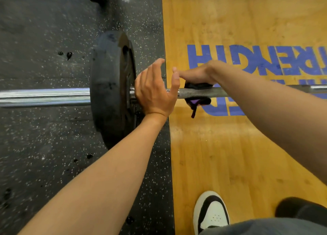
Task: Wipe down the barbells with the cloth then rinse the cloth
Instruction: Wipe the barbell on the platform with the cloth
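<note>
Underfoot, speckled black rubber flooring (44, 146) meets a wooden platform (247, 155) with blue lettering. Across their seam lies the barbell (203, 92); the right hand (196, 75) presses a dark cloth (197, 86) around its shaft, while the left hand (154, 91) hovers spread beside the plate (109, 86).

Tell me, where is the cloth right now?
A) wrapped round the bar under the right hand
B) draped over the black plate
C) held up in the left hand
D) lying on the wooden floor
A: the dark cloth sits round the bar under the right hand, while the left hand holds nothing.
</note>
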### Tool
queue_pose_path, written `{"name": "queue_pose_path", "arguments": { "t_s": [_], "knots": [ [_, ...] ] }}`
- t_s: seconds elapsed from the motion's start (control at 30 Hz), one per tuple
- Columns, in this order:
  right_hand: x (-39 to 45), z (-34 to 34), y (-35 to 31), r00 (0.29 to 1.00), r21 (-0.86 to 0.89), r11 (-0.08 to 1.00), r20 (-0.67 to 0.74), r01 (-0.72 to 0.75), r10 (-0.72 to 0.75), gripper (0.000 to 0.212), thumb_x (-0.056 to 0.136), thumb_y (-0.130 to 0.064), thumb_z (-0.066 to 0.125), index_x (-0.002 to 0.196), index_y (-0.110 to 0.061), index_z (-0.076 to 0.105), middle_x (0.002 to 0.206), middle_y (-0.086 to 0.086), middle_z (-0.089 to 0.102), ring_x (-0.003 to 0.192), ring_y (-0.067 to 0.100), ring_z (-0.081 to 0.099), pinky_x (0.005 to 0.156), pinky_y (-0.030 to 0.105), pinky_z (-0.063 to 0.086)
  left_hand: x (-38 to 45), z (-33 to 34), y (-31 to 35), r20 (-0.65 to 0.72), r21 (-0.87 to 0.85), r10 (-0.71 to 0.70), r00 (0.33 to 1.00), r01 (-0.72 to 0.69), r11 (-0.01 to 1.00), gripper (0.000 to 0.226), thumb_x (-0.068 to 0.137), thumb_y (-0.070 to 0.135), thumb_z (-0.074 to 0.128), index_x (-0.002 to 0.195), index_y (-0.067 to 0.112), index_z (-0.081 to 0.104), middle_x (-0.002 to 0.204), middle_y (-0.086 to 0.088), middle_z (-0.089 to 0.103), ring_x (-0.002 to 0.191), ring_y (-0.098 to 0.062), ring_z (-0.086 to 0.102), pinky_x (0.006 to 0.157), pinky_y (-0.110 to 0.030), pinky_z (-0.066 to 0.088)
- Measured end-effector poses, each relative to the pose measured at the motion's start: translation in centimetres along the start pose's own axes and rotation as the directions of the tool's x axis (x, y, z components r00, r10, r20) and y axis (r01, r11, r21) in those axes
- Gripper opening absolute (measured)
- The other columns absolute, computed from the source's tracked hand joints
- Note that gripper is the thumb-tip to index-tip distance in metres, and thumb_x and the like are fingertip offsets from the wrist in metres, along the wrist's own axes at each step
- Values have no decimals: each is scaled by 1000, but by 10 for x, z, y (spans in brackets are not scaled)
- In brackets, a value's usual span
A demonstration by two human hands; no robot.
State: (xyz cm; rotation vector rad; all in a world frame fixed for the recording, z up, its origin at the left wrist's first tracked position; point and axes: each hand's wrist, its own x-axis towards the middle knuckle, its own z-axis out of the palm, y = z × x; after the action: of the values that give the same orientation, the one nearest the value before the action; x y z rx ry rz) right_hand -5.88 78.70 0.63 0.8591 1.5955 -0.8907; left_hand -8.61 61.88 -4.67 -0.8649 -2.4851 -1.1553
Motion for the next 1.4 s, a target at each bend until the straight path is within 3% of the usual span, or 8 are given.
{"name": "queue_pose_path", "arguments": {
  "t_s": [0.13, 0.47, 0.6, 0.77, 0.97, 1.07, 1.2, 1.4],
  "knots": [
    [2, 24, -42, 941, 69, 943, -119, 326, -316, 54, 96, -76, 33, 92, -28, 58, 91, 6, 62, 73, 22, 65, 85, 41, 49, 1, 1, 0, 6, 4, 0, 1000, 0, 1000, 53, 96, 51, 38, 123, 15, 66, 108, 1, 71, 100, -21, 64, 94, -38, 41],
    [-2, -8, 7, 999, 46, 999, 51, -10, 8, 116, 80, -97, 18, 92, 5, 71, 98, 20, 70, 88, 34, 69, 90, 41, 55, 4, 5, 1, 9, 13, -8, 1000, 8, 1000, 49, 97, 51, 43, 121, 15, 66, 106, 3, 70, 97, -19, 64, 93, -37, 41],
    [-4, 17, -36, 936, 51, 946, -171, 319, -307, 46, 108, -50, 31, 87, -16, 55, 59, -20, 68, 56, -7, 65, 76, 28, 41, 8, 5, 0, 15, 23, -24, 1000, 23, 999, 48, 93, 50, 43, 117, 16, 67, 106, 3, 70, 100, -21, 63, 88, -39, 42],
    [-10, -4, 2, 990, 40, 991, -79, 124, -121, 114, 80, -96, 6, 99, -3, 70, 83, 12, 74, 85, 31, 66, 102, 43, 46, 14, 6, -3, 18, 40, 2, 1000, -3, 999, 50, 97, 52, 43, 123, 15, 65, 118, 2, 68, 108, -20, 62, 93, -36, 40],
    [-26, 4, 18, 946, -62, 993, -301, 104, -117, 105, 79, -95, -3, 89, -18, 68, 107, 11, 72, 99, 26, 64, 112, 45, 33, 27, 16, 1, 63, 89, -31, 998, 25, 996, 50, 100, 56, 40, 124, 18, 64, 115, 6, 69, 106, -18, 62, 97, -38, 40],
    [-8, 27, -21, 774, -160, 896, -457, 414, -439, 82, 102, -68, -1, 157, -23, 39, 161, 6, 42, 144, 28, 42, 122, 44, 26, 39, 17, 2, 108, 133, -72, 992, 58, 989, 53, 101, 57, 33, 125, 20, 62, 116, 5, 69, 107, -19, 61, 96, -37, 37],
    [3, 21, 4, 604, -307, 919, -693, 247, -394, 74, 104, -65, 2, 85, -14, 53, 82, 6, 56, 77, 29, 52, 74, 42, 36, 52, 19, 1, 160, 164, -85, 983, 59, 985, 59, 102, 63, 27, 130, 21, 58, 122, 4, 68, 111, -20, 59, 95, -37, 34],
    [8, 14, 85, 278, -232, 972, -936, -30, -214, 38, 110, -33, 33, 128, -13, 59, 69, 6, 48, 62, 30, 48, 54, 36, 30, 62, 29, 3, 186, 200, -72, 980, 34, 979, 66, 100, 69, 22, 128, 22, 58, 118, 5, 68, 108, -20, 60, 93, -39, 37]
  ]
}}
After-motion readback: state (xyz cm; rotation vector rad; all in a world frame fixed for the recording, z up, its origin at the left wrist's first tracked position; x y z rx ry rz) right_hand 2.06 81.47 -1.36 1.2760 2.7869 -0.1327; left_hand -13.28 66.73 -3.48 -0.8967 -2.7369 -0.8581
